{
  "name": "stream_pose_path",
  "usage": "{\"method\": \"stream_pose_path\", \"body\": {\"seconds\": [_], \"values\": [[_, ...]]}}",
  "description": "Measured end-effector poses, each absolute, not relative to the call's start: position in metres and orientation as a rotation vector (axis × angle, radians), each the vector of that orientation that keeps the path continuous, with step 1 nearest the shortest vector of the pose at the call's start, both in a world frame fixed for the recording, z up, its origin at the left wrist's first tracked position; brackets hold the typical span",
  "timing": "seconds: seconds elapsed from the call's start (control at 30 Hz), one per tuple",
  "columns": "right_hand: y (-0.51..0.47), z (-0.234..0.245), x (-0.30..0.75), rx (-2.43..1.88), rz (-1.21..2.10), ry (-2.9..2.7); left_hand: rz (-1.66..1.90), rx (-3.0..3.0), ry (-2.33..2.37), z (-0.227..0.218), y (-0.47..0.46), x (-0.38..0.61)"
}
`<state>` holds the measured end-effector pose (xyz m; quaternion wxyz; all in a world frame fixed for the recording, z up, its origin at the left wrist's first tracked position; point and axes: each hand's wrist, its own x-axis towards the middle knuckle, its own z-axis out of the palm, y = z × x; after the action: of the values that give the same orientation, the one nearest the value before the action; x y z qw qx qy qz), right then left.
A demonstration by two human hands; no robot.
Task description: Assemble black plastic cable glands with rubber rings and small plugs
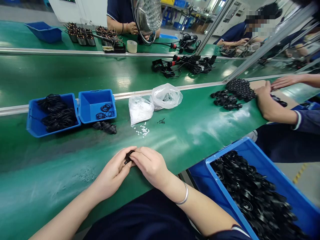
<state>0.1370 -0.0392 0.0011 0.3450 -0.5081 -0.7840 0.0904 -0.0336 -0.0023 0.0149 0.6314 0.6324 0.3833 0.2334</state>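
Over the near edge of the green bench, my left hand [113,175] is closed around a small black plastic part [128,156]. The fingertips of my right hand [150,166] pinch at the same part from the other side. Most of the part is hidden by my fingers, so its exact kind does not show. Just beyond my hands lie loose small white pieces [143,130] and a scatter of tiny black pieces [161,121]. A clear bag of white pieces [141,111] stands behind them, beside an open plastic bag [166,96].
To the left are a blue bin of black cable coils [58,115], a blue bin with few black rings [97,100] and black parts [105,127]. A large blue crate [246,143] of black parts stands at my right. A co-worker's hands [265,96] work beside black parts [240,90].
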Motion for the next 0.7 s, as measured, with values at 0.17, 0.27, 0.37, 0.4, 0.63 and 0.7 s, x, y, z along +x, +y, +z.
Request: {"method": "stream_pose_path", "body": {"seconds": [0.17,0.27,0.37,0.4,0.63,0.7], "values": [[-0.029,0.008,0.18,-1.319,0.356,-1.883,0.472,1.155,0.755,0.019,-0.002,-0.027],[-0.006,0.004,0.22,-1.603,0.244,-1.71,0.466,1.143,0.73,0.021,-0.001,-0.024],[0.02,-0.004,0.245,-1.743,0.168,-1.777,0.435,1.133,0.735,0.02,0.001,-0.022],[0.028,-0.007,0.249,-1.771,0.15,-1.818,0.426,1.125,0.734,0.019,0.001,-0.021],[0.045,-0.011,0.245,-1.876,0.093,-1.903,0.462,1.05,0.731,0.016,0.004,-0.022],[0.042,-0.011,0.246,-1.853,0.11,-1.897,0.471,1.024,0.733,0.017,0.004,-0.022]]}}
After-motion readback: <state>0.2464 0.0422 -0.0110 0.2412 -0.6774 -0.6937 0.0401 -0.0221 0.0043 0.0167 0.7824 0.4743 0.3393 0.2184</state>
